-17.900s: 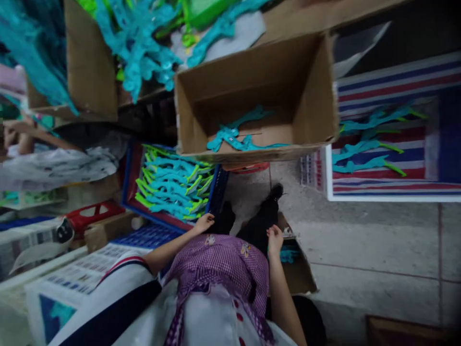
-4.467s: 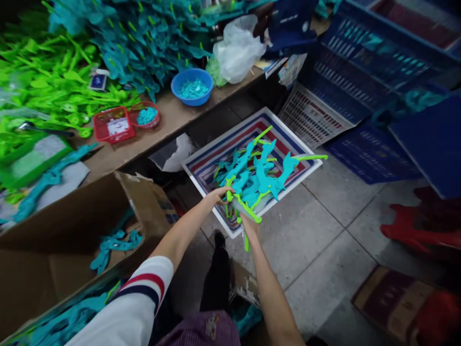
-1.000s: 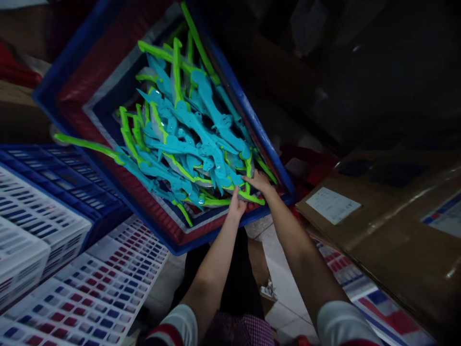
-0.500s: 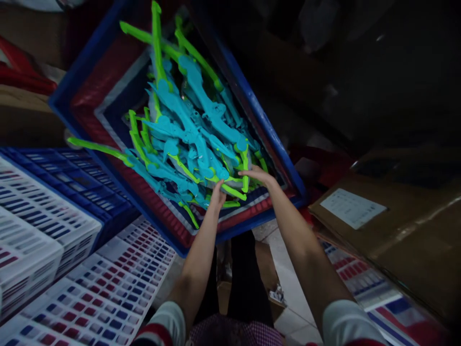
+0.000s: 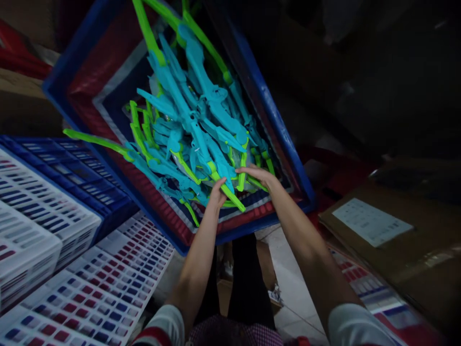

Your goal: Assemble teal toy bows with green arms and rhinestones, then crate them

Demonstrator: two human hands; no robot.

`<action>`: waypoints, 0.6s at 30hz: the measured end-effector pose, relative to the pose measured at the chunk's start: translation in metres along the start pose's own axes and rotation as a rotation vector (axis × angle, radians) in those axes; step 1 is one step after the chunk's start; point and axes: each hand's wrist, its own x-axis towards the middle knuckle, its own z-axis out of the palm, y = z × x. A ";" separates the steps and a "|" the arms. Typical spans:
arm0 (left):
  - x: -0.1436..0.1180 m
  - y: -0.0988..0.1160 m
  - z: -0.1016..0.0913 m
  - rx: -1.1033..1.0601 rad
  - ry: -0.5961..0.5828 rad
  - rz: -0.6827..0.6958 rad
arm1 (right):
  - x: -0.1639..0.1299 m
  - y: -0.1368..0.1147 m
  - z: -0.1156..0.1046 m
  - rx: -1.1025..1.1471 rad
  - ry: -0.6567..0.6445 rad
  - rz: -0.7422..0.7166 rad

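A tangled pile of blue and lime-green jointed plastic pieces point(image 5: 216, 103), some in clear wrap, fills much of a blue crate point(image 5: 266, 103). At its near end my left hand point(image 5: 216, 196) is closed round a long blue piece with a green tip point(image 5: 232, 197), thumb on top and other fingers hidden underneath. My right hand point(image 5: 260, 175) grips the pile just to the right, by a blue piece with a bent green end point(image 5: 243, 166). One of its digits reaches left across the pieces; the rest are hidden. Which pieces it holds is unclear.
White slatted crates point(image 5: 90, 288) stand at lower left, beside a blue slatted crate point(image 5: 108, 192). A cardboard box point(image 5: 389, 250) with a white label is at right. Red and blue striped sheeting point(image 5: 104, 72) lines the crate. Tiled floor point(image 5: 291, 283) shows below.
The long pieces in the middle have shifted and turned, and the green tip by my left hand now points more steeply toward me. Both hands stay at the crate's near end.
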 end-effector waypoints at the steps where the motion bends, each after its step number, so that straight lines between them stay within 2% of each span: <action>1: -0.010 0.001 -0.005 0.020 0.002 0.001 | -0.012 -0.001 0.004 0.014 0.007 0.012; 3: -0.037 0.002 -0.018 0.056 -0.006 0.013 | -0.042 -0.001 0.017 0.091 -0.008 0.049; 6: -0.088 0.003 -0.045 0.086 0.010 0.021 | -0.093 0.008 0.050 0.225 0.011 0.058; 10: -0.151 0.008 -0.079 0.096 0.087 -0.022 | -0.153 0.022 0.101 0.310 0.123 0.115; 18: -0.257 0.039 -0.133 0.138 0.051 -0.043 | -0.254 0.019 0.184 0.412 0.207 0.131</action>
